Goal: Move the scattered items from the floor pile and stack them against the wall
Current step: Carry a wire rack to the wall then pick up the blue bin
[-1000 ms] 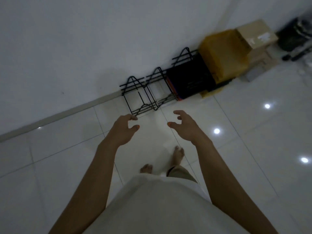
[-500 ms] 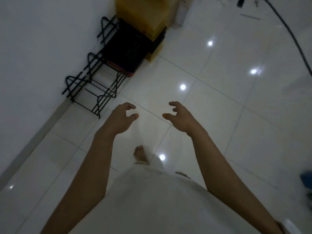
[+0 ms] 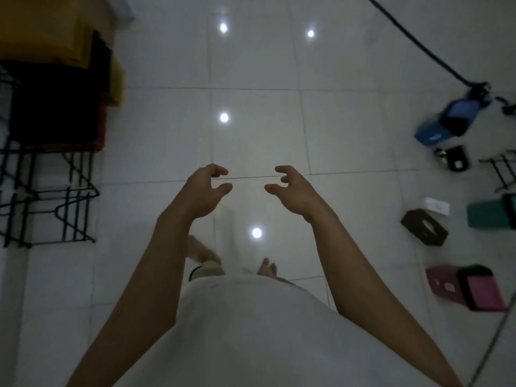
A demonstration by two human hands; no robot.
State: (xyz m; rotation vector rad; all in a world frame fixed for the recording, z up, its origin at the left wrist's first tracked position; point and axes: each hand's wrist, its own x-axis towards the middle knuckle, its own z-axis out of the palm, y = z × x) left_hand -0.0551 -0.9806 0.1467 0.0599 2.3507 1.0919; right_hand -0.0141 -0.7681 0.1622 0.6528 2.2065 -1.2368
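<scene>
a person's left hand [image 3: 205, 191] and right hand [image 3: 293, 191] hover side by side above the white tiled floor [image 3: 349, 129], fingers loosely curled, holding nothing. stacked at the floor's left edge: black wire racks [image 3: 47, 196], a black crate [image 3: 55, 107], a yellow bin [image 3: 44, 26]. scattered along the right edge: a blue item [image 3: 446, 118], brown box [image 3: 424, 230], green box [image 3: 488, 216], pink box [image 3: 458, 286].

Wire rack [image 3: 47, 196] at left: cut by the frame edge, far side out of view. Black bin [image 3: 58, 107] and yellow bin [image 3: 42, 26] beyond it: too dark for detail, yellow one cut at top and left. Green box [image 3: 491, 216] and second rack [image 3: 502, 171]: cut by the right edge. Blue item [image 3: 452, 118]: smeared, kind unclear. Cable [image 3: 413, 40] runs off the top. Feet [image 3: 203, 252] blurred, partly hidden behind the shirt [image 3: 251, 331].
</scene>
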